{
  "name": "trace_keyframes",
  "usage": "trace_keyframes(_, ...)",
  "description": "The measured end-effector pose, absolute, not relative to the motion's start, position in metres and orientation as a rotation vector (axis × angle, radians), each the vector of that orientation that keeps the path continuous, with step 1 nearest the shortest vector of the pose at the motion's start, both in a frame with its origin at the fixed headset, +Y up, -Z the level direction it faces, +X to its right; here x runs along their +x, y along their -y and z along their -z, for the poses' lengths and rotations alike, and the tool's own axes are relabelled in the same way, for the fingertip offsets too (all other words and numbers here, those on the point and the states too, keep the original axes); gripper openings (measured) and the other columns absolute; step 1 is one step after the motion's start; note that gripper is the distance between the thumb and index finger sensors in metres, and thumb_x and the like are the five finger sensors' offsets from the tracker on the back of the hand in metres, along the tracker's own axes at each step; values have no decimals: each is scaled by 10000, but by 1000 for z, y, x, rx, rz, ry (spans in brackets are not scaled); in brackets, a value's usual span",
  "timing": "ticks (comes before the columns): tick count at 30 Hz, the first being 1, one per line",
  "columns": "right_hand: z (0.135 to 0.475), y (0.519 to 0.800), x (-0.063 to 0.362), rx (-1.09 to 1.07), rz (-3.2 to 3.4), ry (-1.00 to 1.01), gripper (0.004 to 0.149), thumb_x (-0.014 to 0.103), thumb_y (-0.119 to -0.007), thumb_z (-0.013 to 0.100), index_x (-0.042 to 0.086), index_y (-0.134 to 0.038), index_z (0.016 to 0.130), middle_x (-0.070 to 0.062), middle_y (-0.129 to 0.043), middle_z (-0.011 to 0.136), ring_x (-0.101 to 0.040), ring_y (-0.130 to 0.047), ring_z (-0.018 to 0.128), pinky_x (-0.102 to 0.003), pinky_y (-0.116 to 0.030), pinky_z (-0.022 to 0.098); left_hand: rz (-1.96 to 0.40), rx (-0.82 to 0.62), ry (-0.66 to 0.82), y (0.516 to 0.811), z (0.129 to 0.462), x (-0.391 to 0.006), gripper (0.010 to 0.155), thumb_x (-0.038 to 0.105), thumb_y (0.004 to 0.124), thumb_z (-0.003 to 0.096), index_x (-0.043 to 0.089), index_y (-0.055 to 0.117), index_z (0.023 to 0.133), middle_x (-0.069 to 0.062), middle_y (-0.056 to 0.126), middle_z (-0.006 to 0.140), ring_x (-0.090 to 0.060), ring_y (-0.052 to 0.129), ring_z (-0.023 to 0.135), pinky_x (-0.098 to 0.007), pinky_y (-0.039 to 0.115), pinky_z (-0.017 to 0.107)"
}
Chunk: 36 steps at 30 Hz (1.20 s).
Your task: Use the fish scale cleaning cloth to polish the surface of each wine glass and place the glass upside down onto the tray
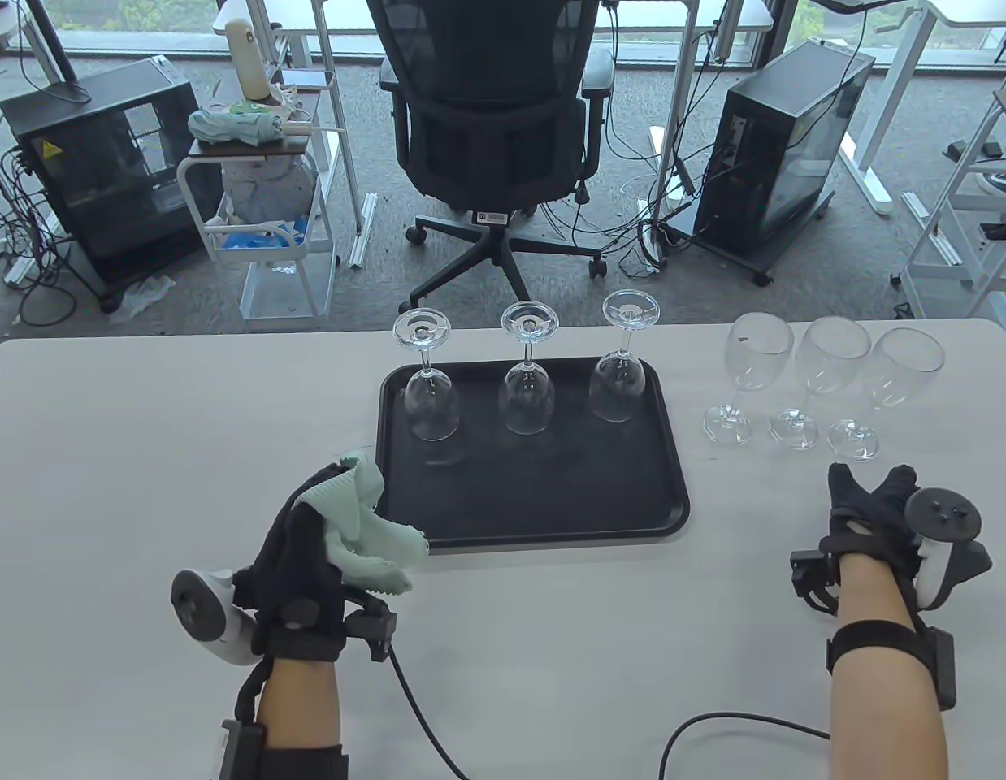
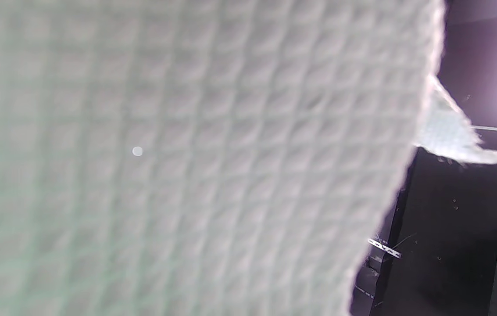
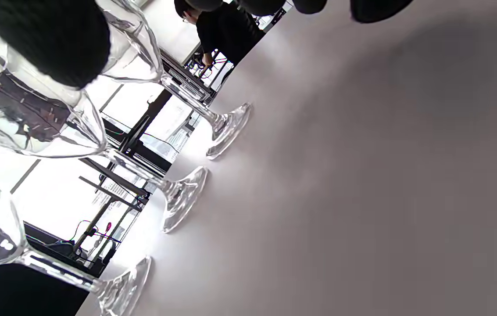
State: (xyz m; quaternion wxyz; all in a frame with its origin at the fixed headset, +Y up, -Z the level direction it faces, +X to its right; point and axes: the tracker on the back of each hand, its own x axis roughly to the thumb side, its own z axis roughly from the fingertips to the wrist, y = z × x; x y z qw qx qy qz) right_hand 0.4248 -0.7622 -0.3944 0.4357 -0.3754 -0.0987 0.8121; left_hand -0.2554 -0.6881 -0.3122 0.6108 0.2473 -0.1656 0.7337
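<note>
Table view: the left hand grasps the green cloth beside the tray; the right hand lies relaxed, holding nothing, near three upright glasses. Left wrist view: blurred cloth fills it. Right wrist view: probably those same glasses.

Office or lab workspace. Evidenced by black mesh swivel chair on grey carpet, two desktop computer towers on wheeled stands, loose floor cabling, white height-adjustable desk frames, window wall behind.
</note>
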Motion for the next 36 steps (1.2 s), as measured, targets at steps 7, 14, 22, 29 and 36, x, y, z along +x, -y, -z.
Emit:
trace_keyframes(7,428,770,447,-946,-1953,208,902,647,-825,476,247,-318,1106,-138,-276,1165,-469,-303,1023,-679,-482,676,-1688,576,377,686,313,-252,532,505,633,578,146,797,934,-115,786,1022,-395,797,934,-633,716,687)
trace_keyframes(14,467,777,461,-951,-1944,195,904,626,-841,483,239,-315,1109,-156,-264,1158,-485,-252,1002,-637,-403,697,-1684,577,406,678,306,-249,532,496,639,581,134,802,934,-130,794,1019,-407,812,932,-628,713,696)
trace_keyframes(22,498,774,469,-1024,-1901,213,832,579,-870,488,275,-401,1103,-134,-318,1158,-502,-269,992,-672,-386,660,-1669,574,417,671,302,-249,537,482,636,585,117,785,949,-144,785,1023,-419,812,939,-623,706,705)
trace_keyframes(29,509,784,475,-1047,-1809,221,562,499,-848,519,293,-663,1008,-142,-323,1152,-488,-180,976,-622,-219,656,-1658,551,401,674,305,-247,538,484,638,584,117,787,948,-147,786,1022,-418,809,940,-624,695,708)
trace_keyframes(36,488,782,485,-1028,-1760,297,437,385,-852,515,322,-743,933,-173,-394,1133,-487,-214,976,-632,-248,661,-1673,530,386,676,309,-245,536,484,639,587,118,787,948,-146,784,1024,-420,805,941,-623,685,713)
